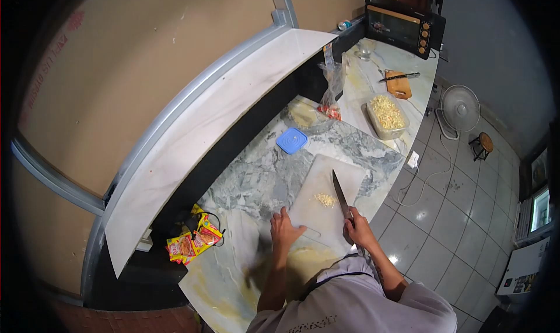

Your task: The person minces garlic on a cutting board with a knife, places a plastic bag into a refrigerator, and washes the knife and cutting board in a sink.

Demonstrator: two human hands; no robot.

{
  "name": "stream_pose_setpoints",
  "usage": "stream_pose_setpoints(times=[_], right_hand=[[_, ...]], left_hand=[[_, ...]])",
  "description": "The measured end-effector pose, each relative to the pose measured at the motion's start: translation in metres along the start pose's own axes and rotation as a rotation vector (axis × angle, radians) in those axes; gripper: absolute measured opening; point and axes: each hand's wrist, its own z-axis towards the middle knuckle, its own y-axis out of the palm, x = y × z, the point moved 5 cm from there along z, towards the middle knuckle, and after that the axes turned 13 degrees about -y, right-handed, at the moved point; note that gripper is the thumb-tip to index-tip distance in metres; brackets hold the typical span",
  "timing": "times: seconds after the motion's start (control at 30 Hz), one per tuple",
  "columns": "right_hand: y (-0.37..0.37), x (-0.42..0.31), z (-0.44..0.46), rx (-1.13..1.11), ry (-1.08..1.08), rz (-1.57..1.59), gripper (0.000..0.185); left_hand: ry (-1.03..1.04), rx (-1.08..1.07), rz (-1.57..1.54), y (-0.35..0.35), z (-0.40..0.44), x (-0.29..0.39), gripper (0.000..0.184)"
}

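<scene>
A white cutting board lies at a slant on the marble counter, with a small heap of chopped pale yellow bits near its middle. My right hand is closed around the handle of a kitchen knife. The long dark blade points away from me over the board's right side, beside the heap. At the board's near left edge rests my left hand, fingers apart and thumb stretched toward the board; it holds nothing.
Beyond the board lie a blue lid and a clear bag with red bits. A plastic tub of chopped food, a small wooden board with another knife, and an oven stand farther off. Yellow packets sit left.
</scene>
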Motion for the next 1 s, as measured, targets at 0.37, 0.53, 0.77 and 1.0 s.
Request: stream_pose_setpoints(times=[0.37,0.53,0.77,1.0], right_hand=[[-0.028,0.001,-0.034,0.141,-0.029,0.034,0.038],[-0.035,-0.001,-0.058,0.193,0.007,-0.051,0.037],[-0.052,-0.019,-0.088,0.204,0.083,-0.005,0.037],[-0.073,-0.029,-0.119,0.241,0.127,-0.006,0.035]], left_hand=[[-0.121,-0.246,0.024,0.004,-0.005,-0.006,0.082],[-0.060,-0.426,-0.366,0.005,-0.008,-0.016,0.063],[-0.230,-0.607,-0.830,0.030,-0.020,-0.005,0.037],[-0.133,-0.555,-0.989,0.060,-0.028,0.026,0.033]])
